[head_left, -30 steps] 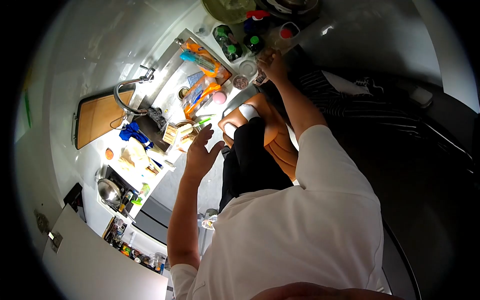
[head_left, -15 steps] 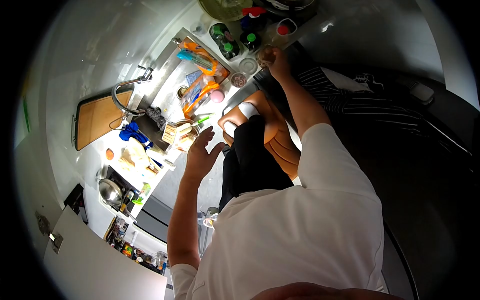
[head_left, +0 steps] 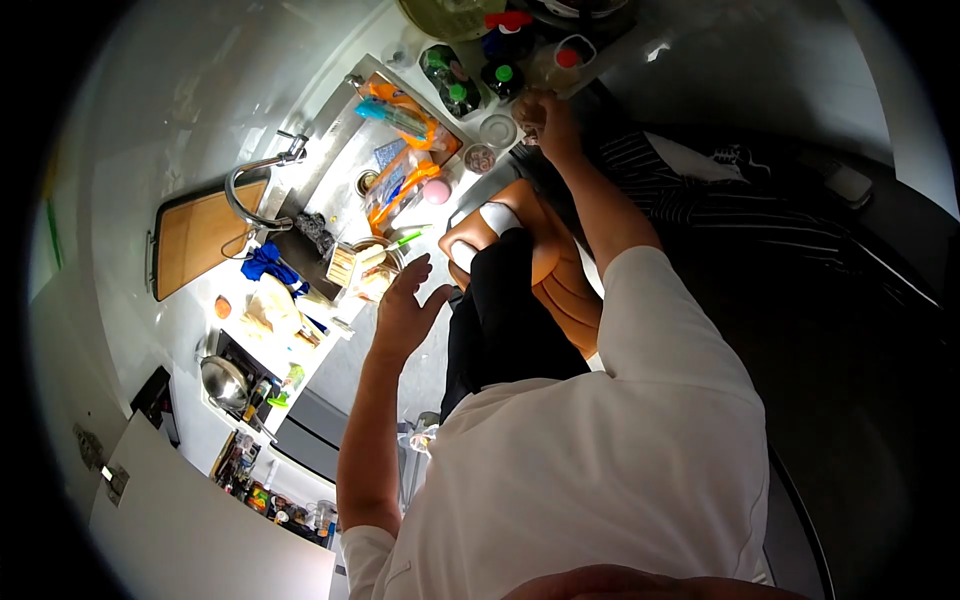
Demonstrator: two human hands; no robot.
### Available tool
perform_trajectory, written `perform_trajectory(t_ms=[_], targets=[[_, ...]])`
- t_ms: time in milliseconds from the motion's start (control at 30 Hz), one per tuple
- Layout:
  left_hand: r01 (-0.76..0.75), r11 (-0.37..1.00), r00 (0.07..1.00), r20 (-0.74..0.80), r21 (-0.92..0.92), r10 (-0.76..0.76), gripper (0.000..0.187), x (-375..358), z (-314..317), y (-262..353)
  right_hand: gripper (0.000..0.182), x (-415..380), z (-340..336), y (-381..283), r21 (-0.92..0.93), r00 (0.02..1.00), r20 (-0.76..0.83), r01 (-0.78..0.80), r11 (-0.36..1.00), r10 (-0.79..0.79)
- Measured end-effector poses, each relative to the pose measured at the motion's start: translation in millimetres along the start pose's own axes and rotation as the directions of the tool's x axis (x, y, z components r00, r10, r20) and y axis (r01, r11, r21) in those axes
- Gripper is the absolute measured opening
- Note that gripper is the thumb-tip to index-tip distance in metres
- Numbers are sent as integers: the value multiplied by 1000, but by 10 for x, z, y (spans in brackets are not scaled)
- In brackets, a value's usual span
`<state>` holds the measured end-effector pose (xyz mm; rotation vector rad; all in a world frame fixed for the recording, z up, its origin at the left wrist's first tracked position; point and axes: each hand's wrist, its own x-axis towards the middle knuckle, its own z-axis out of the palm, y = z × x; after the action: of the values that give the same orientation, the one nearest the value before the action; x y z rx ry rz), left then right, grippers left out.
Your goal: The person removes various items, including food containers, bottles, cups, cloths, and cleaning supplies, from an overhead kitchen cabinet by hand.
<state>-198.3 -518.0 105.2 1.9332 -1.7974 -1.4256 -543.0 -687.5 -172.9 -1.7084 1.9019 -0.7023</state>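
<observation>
The sink [head_left: 345, 165] lies across the upper left of the view, with orange packs [head_left: 424, 171] in it. The board [head_left: 200, 240] stands to its left. Below the sink, the left hand [head_left: 405, 305] is spread wide, thumb well apart from the fingers, holding nothing. To the right of the sink, the right hand [head_left: 548, 125] has its fingers curled in, apparently around a small item [head_left: 531, 134]; they hide most of it, so I cannot tell what it is or how its long axis runs. Bottles [head_left: 437, 68] with green caps stand at the sink's upper right. The clear tub [head_left: 497, 130] and the filled tub [head_left: 479, 158] sit between sink and right hand, left of its fingers. The clear one is nearer; both are round, without a long axis, and far closer to the right hand than the left. No brand or writing is readable; bottle labels are too small.
</observation>
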Motion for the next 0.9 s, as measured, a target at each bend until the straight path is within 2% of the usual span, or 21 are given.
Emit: perform_trajectory(t_ms=[100,167,300,367,467,567,633,667,700,733,767,800,833,867,900], targets=[[10,1000,1000,8,5,-10,66,-27,-1,15,60,-94,-178,-116,64,998,62,-9,998,5],[14,1000,1000,8,6,-14,66,-28,-1,25,57,-79,-158,-74,-15,993,108,48,999,-46],[23,1000,1000,18,12,-23,66,-49,2,24,58,-58,-113,-57,-29,990,101,105,994,-101],[27,1000,999,21,14,-27,66,-49,-5,24,60,-30,-9,42,0,977,33,211,978,-211],[27,999,1000,15,20,-27,65,-72,-22,47,63,-40,-104,-50,-11,986,103,130,991,-129],[-11,999,1000,13,33,11,64,-107,-73,125,66,-62,-365,-264,29,986,71,151,988,-153],[-48,996,999,7,72,48,61,-163,-155,211,74,-83,-446,-352,41,975,-52,217,975,-215],[-101,982,994,-31,160,108,59,-185,-121,66,71,-139,-514,-449,0,991,-21,135,991,-135],[-122,979,991,-35,166,130,59,-214,-121,-3,67,-139,-458,-389,47,981,-60,186,981,-183],[-100,977,994,-27,189,107,59,-194,-149,21,71,75,-323,-216,-220,928,14,367,904,-373],[-89,985,996,-18,151,93,60,-238,-284,201,72,55,-405,-398,-403,847,-93,448,798,-523],[-143,985,988,-45,93,147,64,-287,-423,381,73,3,-628,-623,-80,935,84,350,933,-344],[-124,991,989,-82,-45,120,66,-402,-610,675,75,-49,-852,-853,176,957,255,97,980,-141],[-121,993,988,-92,1,121,66,-450,-770,812,82,61,-1066,-1167,-4,854,519,43,999,-35],[-165,986,974,-154,15,165,65,-452,-911,882,78,89,-1301,-1445,124,839,523,101,987,-151]])
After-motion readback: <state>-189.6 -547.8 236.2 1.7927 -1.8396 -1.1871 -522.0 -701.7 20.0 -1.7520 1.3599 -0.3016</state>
